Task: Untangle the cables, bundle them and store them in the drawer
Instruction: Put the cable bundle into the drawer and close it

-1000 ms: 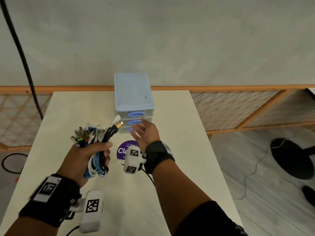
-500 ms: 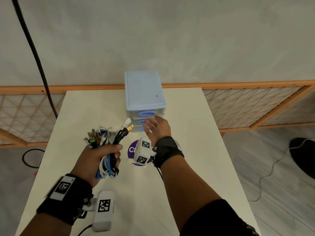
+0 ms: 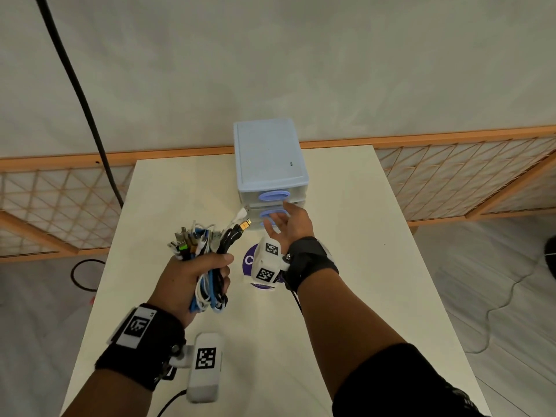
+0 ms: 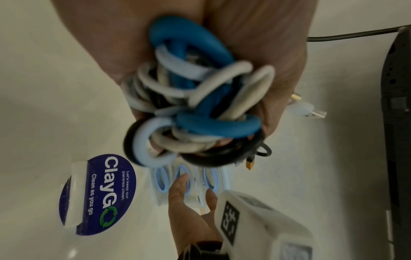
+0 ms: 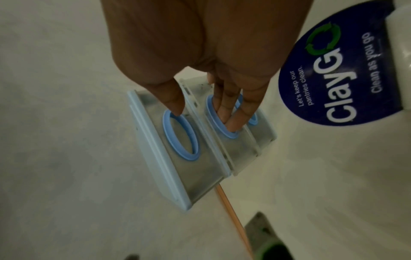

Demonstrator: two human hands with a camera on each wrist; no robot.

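My left hand (image 3: 207,273) grips a bundle of cables (image 3: 207,291) in blue, white and black, held above the table with the plugs (image 3: 192,237) sticking up. The wrist view shows its loops (image 4: 195,109) bunched in my left hand (image 4: 266,52). A pale blue three-drawer unit (image 3: 267,155) stands at the back of the table, all drawers closed. My right hand (image 3: 285,227) reaches palm-up to its front. Its straight fingers (image 5: 231,112) poke into the middle drawer's blue oval handle (image 5: 222,126), and the thumb (image 5: 173,102) touches the top drawer's handle (image 5: 180,137).
A round blue "ClayGo" sticker (image 3: 249,260) lies on the cream table (image 3: 346,236) just in front of the drawers. A thick black cable (image 3: 78,85) hangs at the left. A wooden lattice screen (image 3: 451,182) runs behind the table; floor lies to the right.
My right hand has moved forward to the drawer unit and its fingers have entered the middle handle. The left hand keeps the same grip on the bundle.
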